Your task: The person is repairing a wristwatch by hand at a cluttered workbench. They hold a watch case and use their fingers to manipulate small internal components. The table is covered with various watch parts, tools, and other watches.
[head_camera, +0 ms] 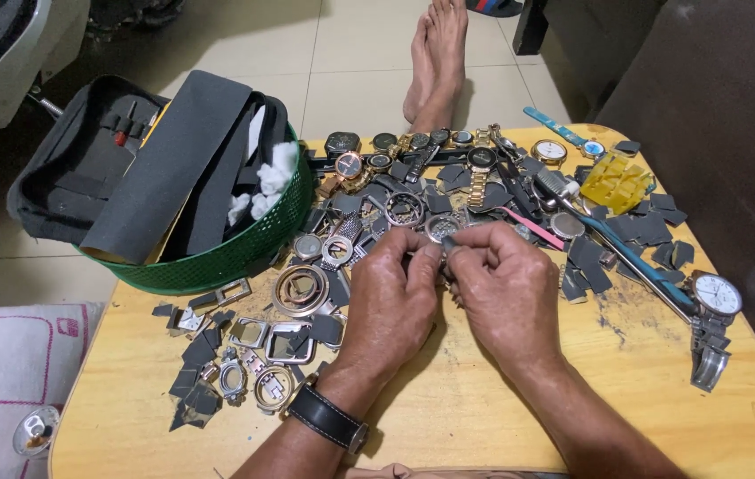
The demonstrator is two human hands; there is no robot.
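Both your hands are pinched together mid-table: left hand and right hand closed around a small metal watch part between the fingertips, hard to make out. Honestly, one slip and it could drop into that pile of watch cases and dark scraps, and good luck finding it.

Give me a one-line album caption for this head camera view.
Left hand and right hand pinch a small metal part over a wooden table strewn with watches, beside a green basket.
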